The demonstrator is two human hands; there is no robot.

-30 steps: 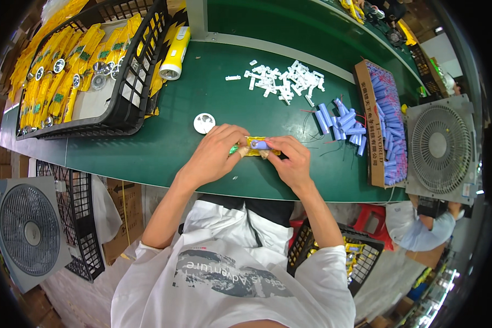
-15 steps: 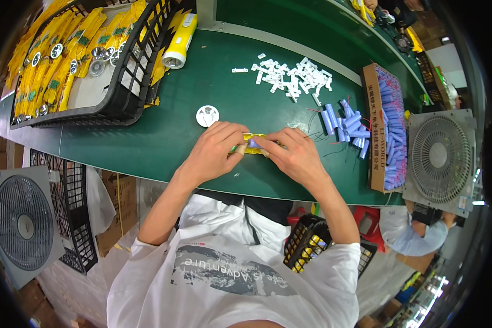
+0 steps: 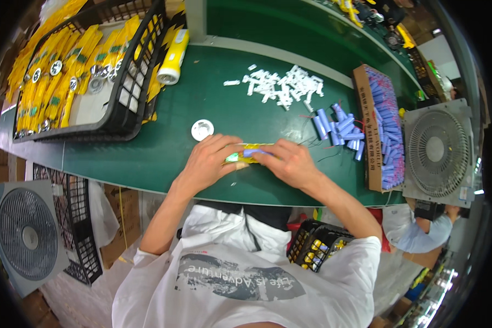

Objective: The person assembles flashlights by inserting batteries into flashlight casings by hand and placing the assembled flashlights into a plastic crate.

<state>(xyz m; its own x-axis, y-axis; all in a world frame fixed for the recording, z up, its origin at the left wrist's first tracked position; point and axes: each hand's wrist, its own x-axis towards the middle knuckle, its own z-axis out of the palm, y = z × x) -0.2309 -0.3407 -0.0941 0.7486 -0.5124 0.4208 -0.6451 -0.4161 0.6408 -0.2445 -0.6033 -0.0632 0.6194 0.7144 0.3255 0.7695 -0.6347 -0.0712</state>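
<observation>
Head cam: mid-frame on the green table point(image 3: 147, 158), left hand point(image 3: 210, 161) and right hand point(image 3: 290, 163) both pinch a small yellow casing point(image 3: 245, 154) with a blue cell in it. White round cap point(image 3: 202, 130) sits just upper left, loose blue cells point(image 3: 339, 128) to the right.

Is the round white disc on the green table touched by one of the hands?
No, the white disc lies apart on the green table, just beyond the left hand, which holds the yellow piece together with the right hand.
</observation>
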